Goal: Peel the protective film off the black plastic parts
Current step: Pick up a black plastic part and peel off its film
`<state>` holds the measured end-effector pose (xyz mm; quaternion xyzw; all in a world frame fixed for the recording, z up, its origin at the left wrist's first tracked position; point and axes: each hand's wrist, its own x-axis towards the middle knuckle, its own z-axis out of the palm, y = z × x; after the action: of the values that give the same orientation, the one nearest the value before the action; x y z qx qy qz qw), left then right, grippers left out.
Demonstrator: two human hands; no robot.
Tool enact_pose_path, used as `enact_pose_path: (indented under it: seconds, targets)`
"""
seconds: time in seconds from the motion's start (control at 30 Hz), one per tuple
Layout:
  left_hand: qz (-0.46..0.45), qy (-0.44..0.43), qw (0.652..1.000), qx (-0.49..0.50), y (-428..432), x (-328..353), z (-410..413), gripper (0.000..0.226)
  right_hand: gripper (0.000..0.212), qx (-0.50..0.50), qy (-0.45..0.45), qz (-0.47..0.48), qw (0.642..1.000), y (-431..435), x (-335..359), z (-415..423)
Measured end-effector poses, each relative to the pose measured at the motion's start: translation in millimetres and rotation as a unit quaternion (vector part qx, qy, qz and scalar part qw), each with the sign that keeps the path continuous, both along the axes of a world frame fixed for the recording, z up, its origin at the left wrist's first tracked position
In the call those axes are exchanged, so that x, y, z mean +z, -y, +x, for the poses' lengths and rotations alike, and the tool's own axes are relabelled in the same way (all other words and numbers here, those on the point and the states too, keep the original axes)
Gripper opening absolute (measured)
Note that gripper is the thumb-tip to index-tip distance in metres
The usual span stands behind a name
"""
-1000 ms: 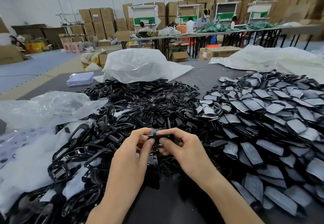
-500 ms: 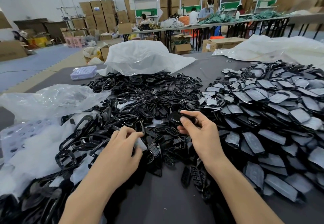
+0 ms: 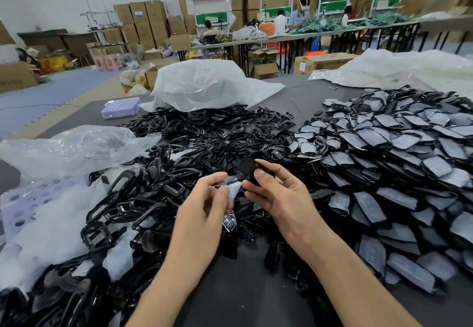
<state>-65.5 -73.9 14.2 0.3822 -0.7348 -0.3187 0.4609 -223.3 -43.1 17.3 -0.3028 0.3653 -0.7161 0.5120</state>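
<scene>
Head view: the right grip (image 3: 279,196) is clasping a black part (image 3: 246,169) between thumb and curled fingers, above the worktop (image 3: 238,293). Just left of it, the left grip (image 3: 204,209) is pinching a white film (image 3: 234,189) beside that part.

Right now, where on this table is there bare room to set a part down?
Bare dark tabletop shows at the near edge, between the frame heap and the film-covered pile, and in a far strip between the white bag and that pile. Both heaps themselves are crowded.
</scene>
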Motion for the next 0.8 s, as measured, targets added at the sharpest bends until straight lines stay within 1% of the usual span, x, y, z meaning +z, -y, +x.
enact_pose_path:
  seconds: [0.1, 0.17, 0.2, 0.23, 0.37, 0.47, 0.57, 0.63, 0.7, 0.8]
  targets:
    - [0.080, -0.085, 0.992, -0.036, -8, -3, -13, 0.014, 0.020, 0.059, 0.043, -0.009, 0.997, -2, 0, 5]
    - [0.104, -0.116, 0.987, -0.038, -8, -3, -13, 0.013, 0.021, 0.060, 0.042, -0.011, 0.997, -2, 0, 4]
    - [0.103, -0.118, 0.987, -0.039, -8, -3, -12, 0.019, 0.021, 0.049, 0.037, -0.011, 0.998, -2, 1, 3]
    - [0.097, -0.112, 0.988, -0.041, -7, -3, -11, 0.024, 0.020, 0.038, 0.033, -0.011, 0.999, -2, 2, 2]
    - [0.072, -0.081, 0.993, -0.046, -7, -1, -9, 0.019, 0.020, 0.007, 0.042, -0.007, 0.999, -2, 3, -2]
    - [0.058, -0.068, 0.994, -0.060, -9, 1, -10, 0.022, 0.022, -0.007, 0.028, 0.004, 1.000, -2, 4, -1]
    - [0.023, -0.059, 0.996, -0.066, -14, 3, -11, 0.025, 0.020, -0.011, 0.018, 0.007, 1.000, -4, 5, 0]
    - [0.021, -0.058, 0.996, -0.065, -15, 2, -12, 0.025, 0.018, -0.023, 0.011, 0.006, 1.000, -4, 5, -1]
    - [0.015, -0.044, 0.997, -0.066, -15, 1, -12, 0.025, 0.016, -0.040, -0.009, 0.014, 0.999, -5, 5, -4]
    - [-0.014, 0.008, 0.998, -0.057, -11, -2, -9, 0.030, 0.023, -0.045, -0.062, 0.023, 0.997, -5, 5, -5]
